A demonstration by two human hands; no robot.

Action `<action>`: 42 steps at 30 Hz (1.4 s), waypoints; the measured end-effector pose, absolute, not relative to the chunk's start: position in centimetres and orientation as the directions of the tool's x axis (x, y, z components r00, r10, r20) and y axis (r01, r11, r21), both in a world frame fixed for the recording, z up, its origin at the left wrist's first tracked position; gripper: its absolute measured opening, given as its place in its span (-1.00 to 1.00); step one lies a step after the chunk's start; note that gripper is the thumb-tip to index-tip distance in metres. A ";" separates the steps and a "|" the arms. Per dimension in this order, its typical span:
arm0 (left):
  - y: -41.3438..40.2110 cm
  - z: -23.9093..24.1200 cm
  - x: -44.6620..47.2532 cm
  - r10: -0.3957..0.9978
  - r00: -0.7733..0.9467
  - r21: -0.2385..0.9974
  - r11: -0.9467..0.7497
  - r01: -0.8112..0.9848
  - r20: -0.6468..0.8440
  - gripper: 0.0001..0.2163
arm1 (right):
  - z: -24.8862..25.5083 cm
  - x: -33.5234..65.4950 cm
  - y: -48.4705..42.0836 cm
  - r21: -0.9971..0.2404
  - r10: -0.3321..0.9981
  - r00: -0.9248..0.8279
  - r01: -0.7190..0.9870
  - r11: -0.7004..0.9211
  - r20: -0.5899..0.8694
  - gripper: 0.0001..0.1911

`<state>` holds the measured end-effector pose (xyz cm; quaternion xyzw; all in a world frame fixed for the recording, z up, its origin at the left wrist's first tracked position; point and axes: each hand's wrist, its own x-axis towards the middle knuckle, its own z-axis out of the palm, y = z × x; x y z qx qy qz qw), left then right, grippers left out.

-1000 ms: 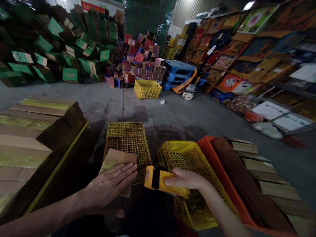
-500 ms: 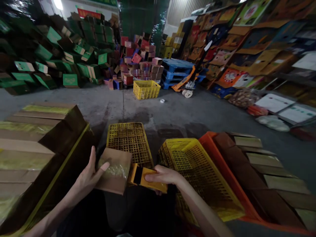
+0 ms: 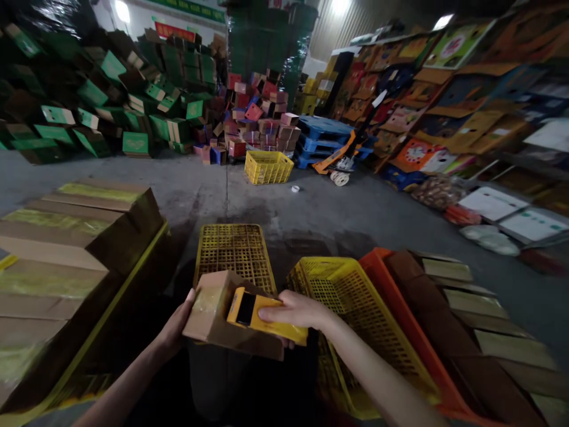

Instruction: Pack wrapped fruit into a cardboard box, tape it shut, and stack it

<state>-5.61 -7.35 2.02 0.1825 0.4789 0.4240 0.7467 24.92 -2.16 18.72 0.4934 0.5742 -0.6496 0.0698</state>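
Cardboard box, taped, sits tilted btwn L hand & R hand. L touches its left edge; can't tell how far open or if gripping. R is wrapped round a yellow tool, thumb on top, by box's R side. Just beyond: yellow grid crate; to R, orange crate w/ cartons. Farther: blue pallets, pallet jack.

This looks like a warehouse or packing area; green cartons lie heaped on a grey floor; blue pallets stand stacked beside an orange pallet jack; printed boxes rise high along the right side.
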 end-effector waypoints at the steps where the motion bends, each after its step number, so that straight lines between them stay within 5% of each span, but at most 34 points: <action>1: -7.3 0.9 -5.6 0.807 0.169 0.677 0.572 -0.463 -0.566 -0.39 | 18.3 24.4 -1.9 -0.661 0.463 -0.494 0.672 -0.334 -0.736 -0.49; 7: -6.9 -2.4 -8.8 0.909 -0.022 0.889 0.401 -0.220 -0.415 -0.36 | 15.5 18.7 -0.1 -0.585 0.430 -0.441 0.754 -0.299 -0.788 -0.48; 10: -7.1 -2.0 -10.6 0.950 -0.183 0.966 0.257 -0.003 -0.253 -0.33 | 14.4 15.1 1.0 -0.560 0.405 -0.441 0.791 -0.247 -0.801 -0.47; 13: -8.2 -0.8 -11.3 0.992 -0.122 0.992 0.021 0.126 -0.005 -0.39 | 13.6 12.3 2.0 -0.536 0.360 -0.442 0.815 -0.221 -0.821 -0.46; 18: -9.8 -1.0 -11.2 0.944 0.179 0.836 -0.329 0.440 0.278 -0.42 | 12.7 10.2 2.9 -0.471 0.323 -0.388 0.850 -0.235 -0.863 -0.47; 26: -9.2 -3.2 -11.9 0.842 0.342 0.374 -0.502 0.780 0.418 -0.12 | 13.7 12.4 2.2 -0.455 0.323 -0.369 0.854 -0.253 -0.872 -0.46; 42: -9.5 -1.5 -9.1 0.782 0.538 0.333 -0.622 0.708 0.316 0.00 | 13.3 14.3 2.6 -0.405 0.331 -0.324 0.889 -0.216 -0.886 -0.47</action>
